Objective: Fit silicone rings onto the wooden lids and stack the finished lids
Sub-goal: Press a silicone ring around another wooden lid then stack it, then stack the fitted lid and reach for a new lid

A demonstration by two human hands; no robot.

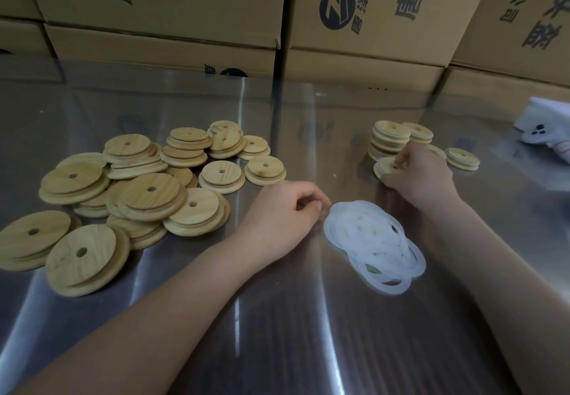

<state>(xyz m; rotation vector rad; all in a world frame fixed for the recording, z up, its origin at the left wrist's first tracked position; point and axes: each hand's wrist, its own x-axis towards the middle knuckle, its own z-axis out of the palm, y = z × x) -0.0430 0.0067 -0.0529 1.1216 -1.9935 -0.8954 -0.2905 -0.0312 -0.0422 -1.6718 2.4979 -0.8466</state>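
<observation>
Left half of the frame: a loose heap of wooden lids (138,191), round and pale, each with a small hole through the middle, overlapping and partly piled up on a shiny metal table (277,317).

Lower right of centre: a pile of rings (373,240), white and see-through, lying flat on the table and tangled over one another.

Left hand (283,209) at centre, knuckles up, fingers curled in, thumb and fingertips drawn together right at the upper left edge of the pile of rings. Pinching a ring or only touching the pile: cannot tell.

Right hand (419,172) up and right of centre, fingers curled over a single lid (384,168), gripping it near the rim, slightly tilted, low against the table. Just behind that lid, a tall stack (390,140) of lids, several high, with pale bands around the edges. Touching the held lid or only beside it: hard to say. Right beside the tall one, a shorter stack (418,132). Further right, apart from the hand, a low pile (462,158) of one or two lids.

Across the top of the frame: brown cardboard boxes (370,9) with dark printed logos and characters, walled up behind the table. At the far right edge: a white object (546,129) with dark dots, too blurred to name.
</observation>
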